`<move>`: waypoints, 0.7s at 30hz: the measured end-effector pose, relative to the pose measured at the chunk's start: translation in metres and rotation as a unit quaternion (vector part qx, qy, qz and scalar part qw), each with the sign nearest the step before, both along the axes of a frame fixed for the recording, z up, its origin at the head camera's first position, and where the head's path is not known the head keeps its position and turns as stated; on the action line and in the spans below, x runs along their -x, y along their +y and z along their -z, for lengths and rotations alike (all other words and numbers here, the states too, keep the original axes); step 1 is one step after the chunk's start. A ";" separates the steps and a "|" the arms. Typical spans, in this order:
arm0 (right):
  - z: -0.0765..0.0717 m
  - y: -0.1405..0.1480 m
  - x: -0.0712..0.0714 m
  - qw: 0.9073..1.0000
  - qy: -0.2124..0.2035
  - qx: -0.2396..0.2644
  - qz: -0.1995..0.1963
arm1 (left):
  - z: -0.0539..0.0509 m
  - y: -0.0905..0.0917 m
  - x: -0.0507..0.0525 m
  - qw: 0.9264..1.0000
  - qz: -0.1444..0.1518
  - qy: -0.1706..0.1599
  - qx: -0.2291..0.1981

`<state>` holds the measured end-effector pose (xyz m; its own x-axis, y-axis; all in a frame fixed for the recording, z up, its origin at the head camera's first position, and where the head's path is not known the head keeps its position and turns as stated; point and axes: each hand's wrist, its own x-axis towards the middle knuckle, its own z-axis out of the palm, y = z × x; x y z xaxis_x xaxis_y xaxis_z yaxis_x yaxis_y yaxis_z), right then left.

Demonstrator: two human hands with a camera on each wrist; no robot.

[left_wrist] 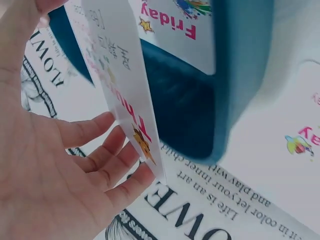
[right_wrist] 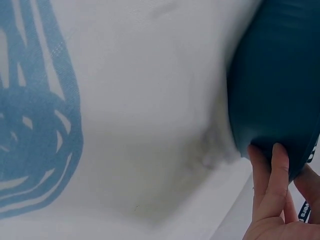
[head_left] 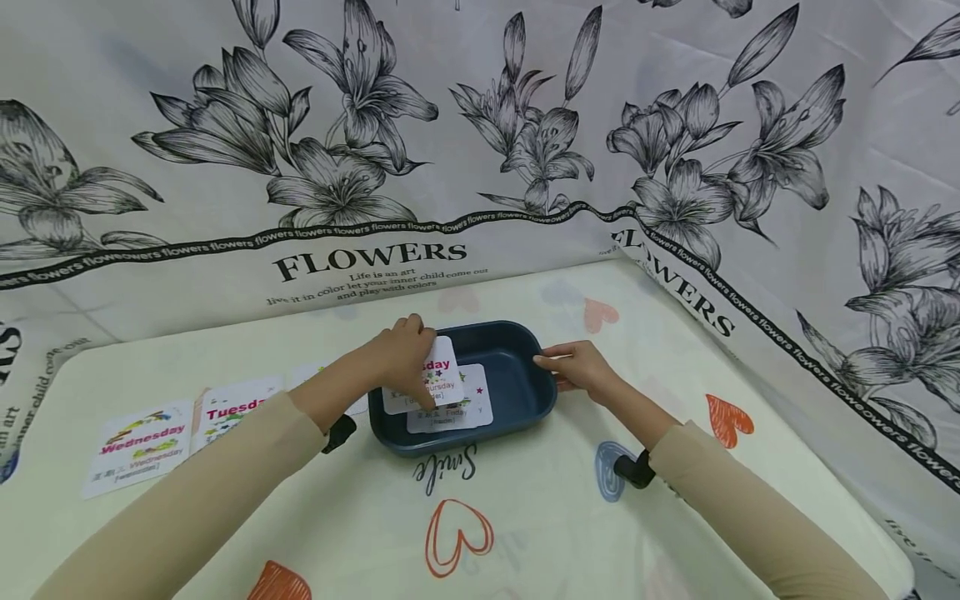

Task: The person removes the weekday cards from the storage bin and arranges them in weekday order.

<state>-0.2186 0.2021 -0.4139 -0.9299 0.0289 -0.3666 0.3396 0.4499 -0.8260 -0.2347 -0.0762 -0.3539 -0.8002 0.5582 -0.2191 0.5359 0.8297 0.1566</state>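
A dark blue tray (head_left: 517,383) sits mid-table, a Friday card (head_left: 476,400) lying inside it; the left wrist view also shows this Friday card (left_wrist: 175,30). My left hand (head_left: 405,358) grips a Thursday card (head_left: 444,375) by its edges, above the tray's left part. Seen from the left wrist, that Thursday card (left_wrist: 117,75) is tilted between thumb and fingers of my left hand (left_wrist: 65,160). With thumb and fingers, my right hand (head_left: 581,367) pinches the tray's right end; the right wrist view shows my right hand (right_wrist: 280,200) against the tray's outer wall (right_wrist: 275,85).
To the left lie a Wednesday card (head_left: 142,446) and a Tuesday card (head_left: 232,404), with another card partly behind my left forearm. The tablecloth (head_left: 360,517) has printed hearts. A flower-printed curtain (head_left: 480,150) stands behind the table and along its right side.
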 end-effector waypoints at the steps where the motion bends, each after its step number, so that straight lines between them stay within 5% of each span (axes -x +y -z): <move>1: 0.000 0.000 0.000 1.000 0.000 0.000 0.000 | -0.001 -0.003 -0.002 1.000 -0.002 0.000 -0.003; 21: 0.002 0.001 0.001 1.000 -0.005 0.006 -0.005 | -0.009 -0.114 -0.036 0.995 -0.057 -0.011 -0.083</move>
<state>-0.2192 0.2032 -0.4160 -0.9265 0.0157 -0.3759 0.3436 0.4427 -0.8283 -0.1991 -0.1899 -0.3444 -0.8565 0.4937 -0.1503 0.4344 0.8469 0.3066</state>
